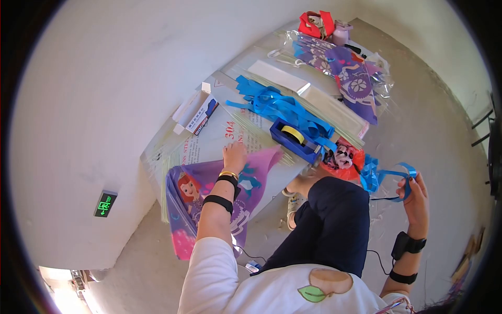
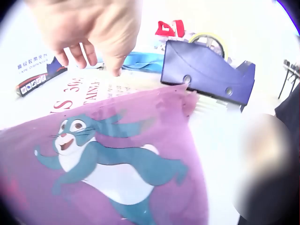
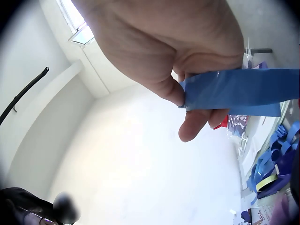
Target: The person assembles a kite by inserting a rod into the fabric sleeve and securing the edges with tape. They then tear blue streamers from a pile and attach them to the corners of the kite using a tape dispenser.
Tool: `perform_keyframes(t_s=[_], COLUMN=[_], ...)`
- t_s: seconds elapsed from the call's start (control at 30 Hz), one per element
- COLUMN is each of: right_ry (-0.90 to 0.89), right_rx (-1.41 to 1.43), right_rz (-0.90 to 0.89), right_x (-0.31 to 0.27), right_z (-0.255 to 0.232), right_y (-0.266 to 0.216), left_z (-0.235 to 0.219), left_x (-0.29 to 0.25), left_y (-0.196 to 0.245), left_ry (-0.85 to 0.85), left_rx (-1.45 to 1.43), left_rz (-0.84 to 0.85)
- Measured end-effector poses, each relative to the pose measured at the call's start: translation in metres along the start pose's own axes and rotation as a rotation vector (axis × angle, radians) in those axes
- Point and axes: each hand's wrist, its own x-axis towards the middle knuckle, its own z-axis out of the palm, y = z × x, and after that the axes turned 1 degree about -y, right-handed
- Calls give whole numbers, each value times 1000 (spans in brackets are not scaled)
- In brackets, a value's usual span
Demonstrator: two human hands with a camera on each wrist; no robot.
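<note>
My right hand is raised at the right side, pinching the end of a glossy blue plastic strip between thumb and fingers. In the right wrist view the strip stretches off to the right from the fingertips. Over the table, my left hand holds nothing, its fingers hanging loosely downward in the left wrist view. Below it lies a purple plastic sheet printed with a blue-and-white rabbit and a red-haired figure; part of it drapes over the table's near edge. A blue tape dispenser with a yellow roll stands right of the left hand.
Behind the dispenser lies a pile of blue strips. An open tape-dispenser box stands at the left of the table. More printed purple sheets, a red bag and a jar are farther back. A red-and-black bundle sits near the knee.
</note>
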Motion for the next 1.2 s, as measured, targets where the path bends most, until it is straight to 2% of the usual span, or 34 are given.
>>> perform_keyframes(t_s=[0.03, 0.1, 0.17, 0.23, 0.37, 0.4, 0.47, 0.5, 0.57, 0.8, 0.87, 0.9, 0.97, 1.0, 1.07, 1.13, 1.2], right_ry=[2, 5, 9, -14, -9, -37, -76, -90, -111, -144, -141, -153, -154, -240, -355, -443, -493], right_rx=[9, -6, -13, -59, -75, -82, -87, -95, -103, -119, -110, -110, -119, -137, -149, -154, -166], right_rz=[-4, -9, -11, -22, -12, -25, -42, -54, -76, -112, -113, -106, -108, -91, -57, -43, -50], right_x=[-1, -3, -9, -14, -22, -23, -25, -25, -29, -50, -55, -57, -57, -55, -54, -55, -57], right_z=[-1, 0, -2, -4, 5, 9, 21, 27, 37, 50, 52, 59, 74, 83, 106, 130, 145], right_y=[-1, -3, -5, -5, -3, -4, -6, -7, -10, -17, -15, -16, -18, -18, -18, -8, 12], left_z=[0, 2, 13, 7, 21, 27, 38, 41, 50, 38, 52, 49, 28, 16, -22, -97, -146], left_x=[-3, -17, -53, -114, -232, -253, -287, -296, -307, -302, -300, -297, -274, -262, -237, -231, -233], left_y=[2, 13, 20, 23, 8, 5, -5, -11, -22, -48, -53, -45, -5, 15, 60, 125, 170], left_ry=[0, 221, 224, 232, 156, 163, -28, -19, -205, -195, 2, 3, 185, 184, 152, -81, -111], left_rx=[1, -139, -143, -188, -60, -60, -230, -230, -128, -26, -65, -69, -203, -214, -919, -1391, -1476], left_rz=[0, -59, -84, -46, -303, -307, -563, -570, -532, -509, -459, -455, -344, -330, -148, -9, 348])
